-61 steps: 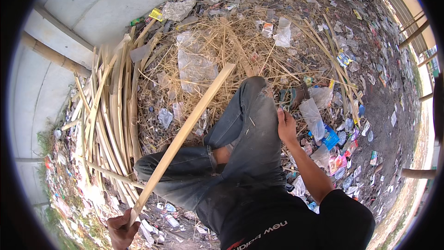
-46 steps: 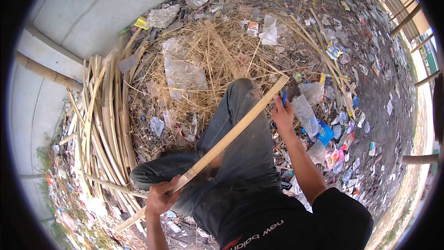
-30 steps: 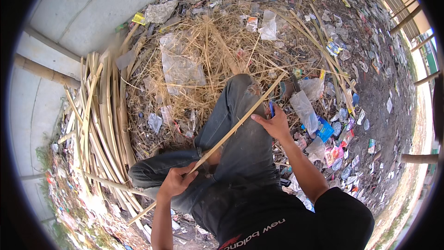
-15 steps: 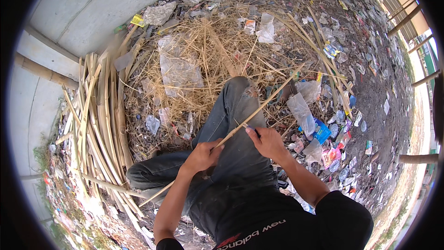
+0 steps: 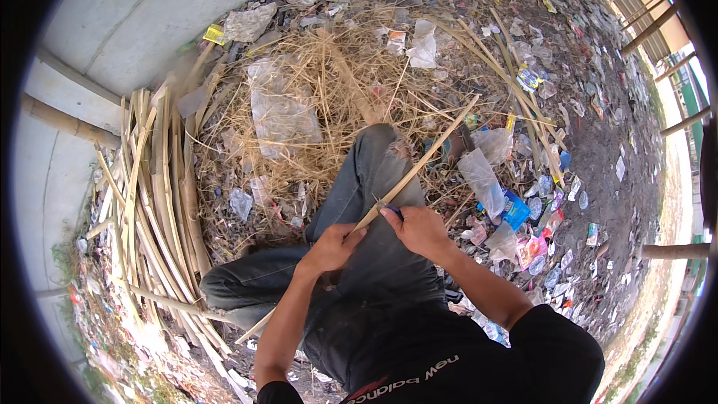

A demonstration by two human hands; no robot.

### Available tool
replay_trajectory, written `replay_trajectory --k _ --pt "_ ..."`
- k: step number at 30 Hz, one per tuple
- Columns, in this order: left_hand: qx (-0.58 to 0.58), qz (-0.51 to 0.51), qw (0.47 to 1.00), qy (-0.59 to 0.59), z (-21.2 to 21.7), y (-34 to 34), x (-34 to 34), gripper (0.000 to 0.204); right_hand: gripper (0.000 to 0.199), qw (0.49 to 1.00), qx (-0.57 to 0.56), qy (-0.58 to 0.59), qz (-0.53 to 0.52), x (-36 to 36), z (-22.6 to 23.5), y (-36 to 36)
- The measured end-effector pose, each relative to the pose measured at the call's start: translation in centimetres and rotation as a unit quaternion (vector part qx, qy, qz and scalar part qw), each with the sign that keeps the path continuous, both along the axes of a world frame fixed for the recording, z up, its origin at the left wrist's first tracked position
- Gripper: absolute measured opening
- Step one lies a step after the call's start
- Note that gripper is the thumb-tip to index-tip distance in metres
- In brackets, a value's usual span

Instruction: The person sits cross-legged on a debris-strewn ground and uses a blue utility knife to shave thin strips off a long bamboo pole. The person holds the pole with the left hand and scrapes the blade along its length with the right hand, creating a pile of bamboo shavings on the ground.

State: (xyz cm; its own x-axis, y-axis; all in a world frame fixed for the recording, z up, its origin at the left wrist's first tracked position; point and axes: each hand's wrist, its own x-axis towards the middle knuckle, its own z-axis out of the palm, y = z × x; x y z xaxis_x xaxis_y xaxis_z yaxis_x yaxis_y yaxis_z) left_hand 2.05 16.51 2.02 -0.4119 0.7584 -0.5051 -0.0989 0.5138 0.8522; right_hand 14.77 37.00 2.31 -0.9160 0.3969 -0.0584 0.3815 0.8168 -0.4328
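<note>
A long, pale bamboo strip (image 5: 428, 152) slants across my lap, its far end over the litter and its near end passing under my left forearm. My left hand (image 5: 330, 248) is closed round it above my thigh. Just beyond, my right hand (image 5: 420, 233) grips a small knife (image 5: 391, 211) with a dark blue handle, thumb pressed close to the strip. Most of the knife is hidden by my fingers. A thin curl of shaving stands up at the point where knife and bamboo meet.
Cut bamboo strips (image 5: 161, 202) lie heaped on my left beside a grey wall (image 5: 142, 15). Ahead is a mound of straw-like shavings (image 5: 336, 97) with a plastic sheet (image 5: 280, 108) on it. More strips (image 5: 516, 82) and plastic litter (image 5: 516, 209) lie to the right.
My right hand and the knife have shifted slightly left, closer to my left hand. The strip now shows a broader face. The whole view has moved a little.
</note>
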Motion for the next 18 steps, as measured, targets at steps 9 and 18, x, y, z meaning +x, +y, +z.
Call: replay_trajectory --k 9,18 --pt "0.061 0.041 0.997 0.002 2.9 -6.7 2.1 0.029 0.065 0.999 -0.027 -0.037 -0.003 -0.2 1.2 -0.5" --pt "-0.143 0.056 0.986 -0.072 9.6 -19.6 4.1 0.031 0.076 0.989 -0.119 -0.065 -0.062 -0.9 0.5 1.3"
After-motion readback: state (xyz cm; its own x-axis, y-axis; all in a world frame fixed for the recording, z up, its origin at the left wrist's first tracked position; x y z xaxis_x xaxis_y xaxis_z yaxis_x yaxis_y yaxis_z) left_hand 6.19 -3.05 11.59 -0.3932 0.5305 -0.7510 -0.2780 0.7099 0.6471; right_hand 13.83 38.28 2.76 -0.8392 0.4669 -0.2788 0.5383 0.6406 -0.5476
